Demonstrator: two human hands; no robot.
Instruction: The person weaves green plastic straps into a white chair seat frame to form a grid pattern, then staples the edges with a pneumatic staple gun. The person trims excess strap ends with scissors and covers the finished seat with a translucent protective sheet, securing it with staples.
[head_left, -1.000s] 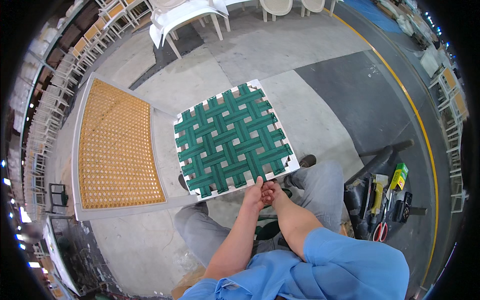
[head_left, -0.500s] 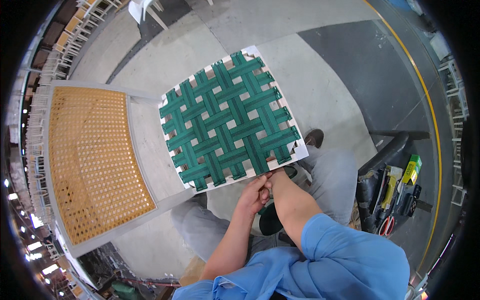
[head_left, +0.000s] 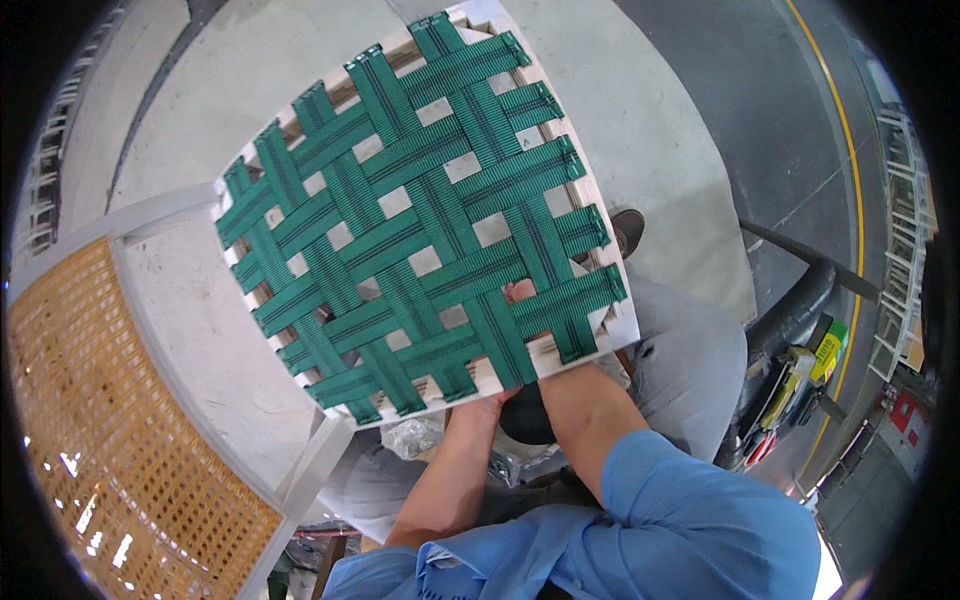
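Note:
A chair seat woven from green webbing straps (head_left: 450, 215) on a pale wooden frame (head_left: 617, 320) fills the middle of the view, above my lap. Both my arms reach beneath its near edge. My left hand (head_left: 490, 402) shows only at the wrist and heel, at that edge; its fingers are hidden below the frame. My right hand (head_left: 518, 291) lies under the webbing, and a little skin, apparently its fingers, shows through a gap. What either hand holds underneath is hidden. To the left, the chair's back has a tan cane panel (head_left: 120, 430) in a white frame (head_left: 170, 210).
At my right is a black holder (head_left: 800, 310) with a green box (head_left: 829, 352), a yellow-handled tool (head_left: 782, 390) and red-handled scissors (head_left: 760, 448). Clear plastic (head_left: 412, 437) lies between my legs. A yellow line (head_left: 850, 150) runs along the floor, with white racks (head_left: 905, 230) beyond.
The seat is nearer and larger in view, and the chair back has shifted left and down. My hands, earlier together at the near edge, have gone farther beneath the seat.

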